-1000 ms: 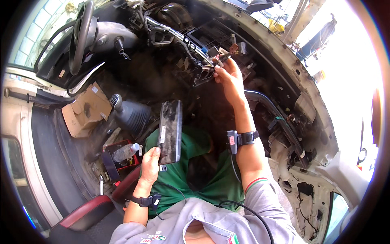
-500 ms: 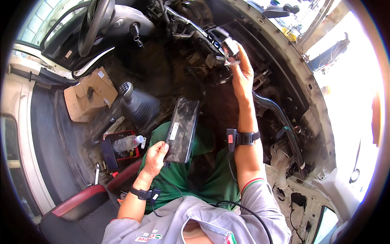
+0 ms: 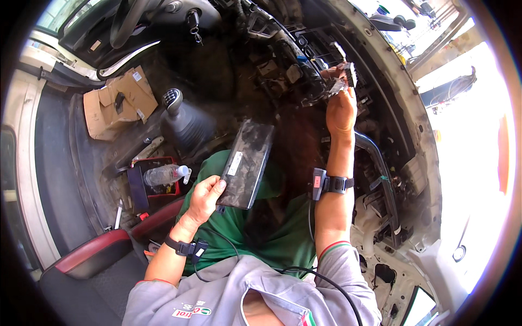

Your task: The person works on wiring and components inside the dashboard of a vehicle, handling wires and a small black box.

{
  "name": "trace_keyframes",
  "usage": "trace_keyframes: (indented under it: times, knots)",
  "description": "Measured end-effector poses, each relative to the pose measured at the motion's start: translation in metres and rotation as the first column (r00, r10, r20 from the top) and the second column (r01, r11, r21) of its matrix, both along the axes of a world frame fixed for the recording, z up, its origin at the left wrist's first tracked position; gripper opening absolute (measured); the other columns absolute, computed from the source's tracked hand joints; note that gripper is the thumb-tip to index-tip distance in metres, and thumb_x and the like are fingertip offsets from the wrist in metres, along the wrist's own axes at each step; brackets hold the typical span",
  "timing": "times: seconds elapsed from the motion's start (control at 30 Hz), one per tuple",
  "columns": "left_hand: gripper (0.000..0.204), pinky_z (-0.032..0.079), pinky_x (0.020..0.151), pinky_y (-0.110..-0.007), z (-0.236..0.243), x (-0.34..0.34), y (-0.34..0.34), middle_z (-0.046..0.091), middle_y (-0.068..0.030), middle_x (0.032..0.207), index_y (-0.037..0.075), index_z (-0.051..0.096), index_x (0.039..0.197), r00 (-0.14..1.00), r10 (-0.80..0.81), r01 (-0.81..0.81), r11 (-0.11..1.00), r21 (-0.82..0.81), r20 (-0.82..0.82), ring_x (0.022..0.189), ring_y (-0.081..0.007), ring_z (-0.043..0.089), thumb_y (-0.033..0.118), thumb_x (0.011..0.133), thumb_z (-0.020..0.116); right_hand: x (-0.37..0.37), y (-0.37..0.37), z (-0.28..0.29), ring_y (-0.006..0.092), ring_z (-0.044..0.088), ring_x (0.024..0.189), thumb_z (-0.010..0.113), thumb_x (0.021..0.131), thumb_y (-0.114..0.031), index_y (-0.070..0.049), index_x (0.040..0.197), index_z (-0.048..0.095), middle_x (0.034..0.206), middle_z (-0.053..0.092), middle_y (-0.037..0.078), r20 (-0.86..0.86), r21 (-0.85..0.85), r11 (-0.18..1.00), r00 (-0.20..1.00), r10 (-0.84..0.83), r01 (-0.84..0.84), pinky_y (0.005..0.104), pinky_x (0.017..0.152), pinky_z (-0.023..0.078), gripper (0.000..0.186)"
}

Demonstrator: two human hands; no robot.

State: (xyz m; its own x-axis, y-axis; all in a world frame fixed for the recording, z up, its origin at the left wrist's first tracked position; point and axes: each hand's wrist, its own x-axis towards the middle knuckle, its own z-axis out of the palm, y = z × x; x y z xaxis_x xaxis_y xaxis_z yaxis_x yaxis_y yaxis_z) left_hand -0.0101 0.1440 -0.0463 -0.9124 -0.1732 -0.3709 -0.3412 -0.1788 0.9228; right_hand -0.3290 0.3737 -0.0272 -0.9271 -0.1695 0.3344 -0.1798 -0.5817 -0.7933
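Observation:
My left hand (image 3: 205,200) grips the lower left edge of a flat, dusty black panel (image 3: 246,171), thumb on top. The panel has a small white label and lies tilted above my green trouser legs. At the exposed dashboard frame (image 3: 293,41), my right hand (image 3: 342,111) is raised with its fingers closed around a small dark and silvery part (image 3: 350,75). What exactly that part is cannot be made out, and some of the fingers are hidden behind it.
A gear lever (image 3: 173,100) stands left of the panel. Further left lies an opened cardboard box (image 3: 117,103). A clear plastic bottle (image 3: 163,175) rests on a red-edged tray (image 3: 142,195). Keys (image 3: 194,24) hang by the steering wheel (image 3: 126,22). A curved metal pipe (image 3: 375,157) runs beside my right forearm.
My right hand has moved a little to the right with the small part, and its wrist has turned. The left hand still holds the black panel. The whole view has shifted slightly.

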Motion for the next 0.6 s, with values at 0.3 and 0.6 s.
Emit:
trace_keyframes:
  times: [0.3, 0.6]
  knots:
    - [0.025, 0.03, 0.062, -0.02, -0.003, 0.0, -0.003, 0.046, 0.012, 0.075, 0.005, 0.064, 0.09, 1.0, -0.005, 0.005, 1.0, 0.015, 0.008, 0.07, -0.0001, 0.036, 0.025, 0.103, 0.057, -0.011, 0.015, -0.013, 0.02, 0.06, 0.101, 0.062, 0.093, -0.004, -0.006, 0.11, 0.059, 0.106, 0.064, 0.008, 0.15, -0.296, 0.955, 0.987, 0.05, -0.004, 0.0358, 0.098, 0.041, 0.017]
    - [0.025, 0.03, 0.062, -0.019, -0.004, -0.003, -0.006, 0.048, 0.0121, 0.076, 0.004, 0.065, 0.092, 1.0, -0.014, 0.012, 0.999, 0.049, 0.026, 0.07, 0.0, 0.037, 0.025, 0.103, 0.058, -0.017, 0.029, -0.021, 0.0279, 0.061, 0.105, 0.06, 0.093, -0.01, -0.003, 0.107, 0.063, 0.105, 0.066, 0.01, 0.245, -0.433, 0.901, 0.958, 0.15, -0.03, 0.0424, 0.101, 0.042, 0.015]
